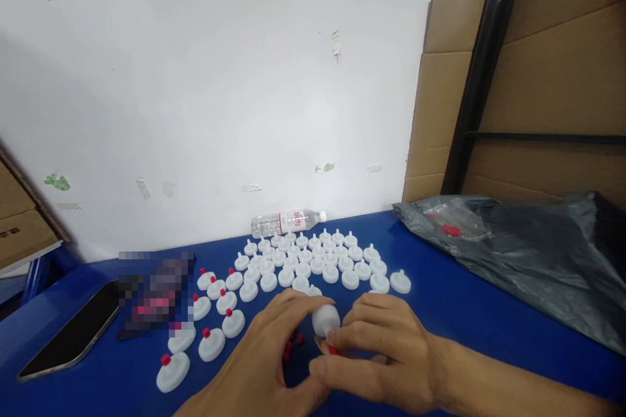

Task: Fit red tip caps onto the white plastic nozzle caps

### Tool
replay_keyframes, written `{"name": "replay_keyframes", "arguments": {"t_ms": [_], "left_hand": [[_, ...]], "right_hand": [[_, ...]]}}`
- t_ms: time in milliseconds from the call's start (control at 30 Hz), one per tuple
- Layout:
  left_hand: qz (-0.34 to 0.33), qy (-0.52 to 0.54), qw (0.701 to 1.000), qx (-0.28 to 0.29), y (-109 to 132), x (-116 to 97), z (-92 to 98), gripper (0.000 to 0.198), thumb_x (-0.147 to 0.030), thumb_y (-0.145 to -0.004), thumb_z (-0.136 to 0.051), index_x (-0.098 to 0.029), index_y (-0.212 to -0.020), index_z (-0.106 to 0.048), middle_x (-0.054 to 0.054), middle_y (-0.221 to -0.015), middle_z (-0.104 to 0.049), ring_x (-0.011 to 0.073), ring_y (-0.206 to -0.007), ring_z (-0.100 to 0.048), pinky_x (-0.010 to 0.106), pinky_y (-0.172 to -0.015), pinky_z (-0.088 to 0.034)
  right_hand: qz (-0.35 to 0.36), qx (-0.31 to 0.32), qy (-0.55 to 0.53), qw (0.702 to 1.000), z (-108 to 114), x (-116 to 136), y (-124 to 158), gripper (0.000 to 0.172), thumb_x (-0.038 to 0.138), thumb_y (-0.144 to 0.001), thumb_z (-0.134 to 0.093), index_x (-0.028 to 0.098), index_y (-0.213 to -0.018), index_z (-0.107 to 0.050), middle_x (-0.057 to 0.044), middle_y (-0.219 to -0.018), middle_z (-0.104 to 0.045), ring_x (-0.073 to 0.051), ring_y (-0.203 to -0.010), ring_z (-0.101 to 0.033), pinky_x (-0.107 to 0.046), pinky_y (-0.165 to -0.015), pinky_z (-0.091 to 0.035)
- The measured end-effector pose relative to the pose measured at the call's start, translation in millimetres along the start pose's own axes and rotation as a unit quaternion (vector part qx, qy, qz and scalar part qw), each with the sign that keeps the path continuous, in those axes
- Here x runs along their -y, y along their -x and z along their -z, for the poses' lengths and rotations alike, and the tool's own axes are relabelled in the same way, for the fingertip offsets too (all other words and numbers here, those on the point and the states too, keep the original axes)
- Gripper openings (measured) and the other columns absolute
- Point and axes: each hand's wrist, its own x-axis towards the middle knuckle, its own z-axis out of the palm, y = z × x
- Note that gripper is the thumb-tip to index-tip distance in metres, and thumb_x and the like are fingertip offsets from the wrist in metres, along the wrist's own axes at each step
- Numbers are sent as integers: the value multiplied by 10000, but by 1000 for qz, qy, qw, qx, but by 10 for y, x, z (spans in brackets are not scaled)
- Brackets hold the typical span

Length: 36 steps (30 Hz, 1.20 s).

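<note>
Left hand [268,348]: grip closed on white cap [325,320], nozzle downward, above worktop [469,332]. Right hand [386,352]: grip pinching red tip [332,350] at nozzle. Loose red tips [300,339] nearby.

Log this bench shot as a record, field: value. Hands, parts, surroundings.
surface: blue table
left hand: fingers on a white lid, spout pointing down
right hand: at the same lid's spout, with a red cap at the fingers
loose parts: red caps beside the left hand
uncapped: cluster of bare lids, spouts up, mid-table
capped: red-topped lids, left side
behind cluster: clear bottle on its side
far left: phone
right: black plastic sheet
unclear: pixelated item near phone
</note>
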Motion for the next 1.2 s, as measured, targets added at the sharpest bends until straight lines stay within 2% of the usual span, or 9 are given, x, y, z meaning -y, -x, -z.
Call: {"name": "replay_keyframes", "arguments": {"t_ms": [200,300,400,633,767,867,1000,1067,1200], "left_hand": [[41,27,999,-12,28,77,-79,498,-207,-674,-645,-272,-1168,-640,28,-1079,-725,240,-931,-665,337,-785,-546],[47,61,997,8,-13,4,-35,374,-142,-588,-610,-244,-941,-673,-2,-893,-695,197,-794,-610,289,-691,-477],[43,69,996,35,-67,-75,20,206,-89,-570,-589,-220,-724,-627,-27,-734,-617,173,-754,-544,271,-655,-400],[51,21,998,37,-63,-91,33,193,-87,-617,-674,-230,-746,-659,-33,-738,-606,177,-766,-530,284,-669,-422],[-20,-67,993,-97,-90,24,183,293,-158,-832,-650,-243,-1113,-663,17,-970,-683,193,-878,-596,316,-773,-511],[-78,-263,944,-185,-145,288,459,370,-238,-897,-633,-198,-1264,-613,77,-1017,-696,268,-996,-573,412,-866,-505],[79,-413,889,-181,-180,768,881,446,-443,-950,-548,-141,-1267,-629,182,-1198,-642,388,-1166,-516,513,-921,-500],[166,-446,865,-160,-169,976,1022,501,-485,-947,-514,-118,-1256,-657,221,-1280,-582,411,-1174,-529,499,-919,-506],[237,-435,861,-112,-143,1217,1112,609,-490,-973,-412,-37,-1336,-599,237,-1154,-666,416,-1133,-595,484,-918,-502]], "right_hand": [[30,-1,0,1000,-19,13,-20,208,112,-898,-701,231,-1065,-737,43,-780,-725,-95,-629,-649,-252,-524,-439],[20,-14,-14,1000,-44,21,-12,176,110,-904,-688,230,-1016,-751,45,-765,-724,-94,-615,-643,-254,-518,-436],[9,-8,-28,1000,-53,30,-12,118,143,-933,-670,211,-971,-759,36,-762,-727,-92,-598,-634,-255,-495,-409],[26,-7,2,1000,-90,24,7,173,121,-879,-696,255,-965,-764,43,-794,-716,-85,-588,-605,-233,-507,-427],[-15,-19,19,1000,-60,-31,42,255,77,-866,-668,238,-1061,-703,10,-903,-699,-103,-672,-625,-243,-576,-477],[-24,1,33,999,29,-95,58,318,82,-907,-543,207,-1183,-640,-54,-1001,-680,-150,-799,-648,-295,-669,-528],[-20,3,24,999,102,-150,58,367,55,-864,-484,177,-1188,-605,-69,-994,-641,-164,-821,-628,-310,-665,-511],[-19,10,17,1000,101,-158,50,368,50,-857,-483,168,-1186,-600,-69,-984,-637,-162,-805,-617,-307,-652,-496],[-9,23,14,1000,85,-175,41,364,53,-861,-481,154,-1193,-594,-69,-951,-638,-163,-756,-589,-308,-621,-462]]}}
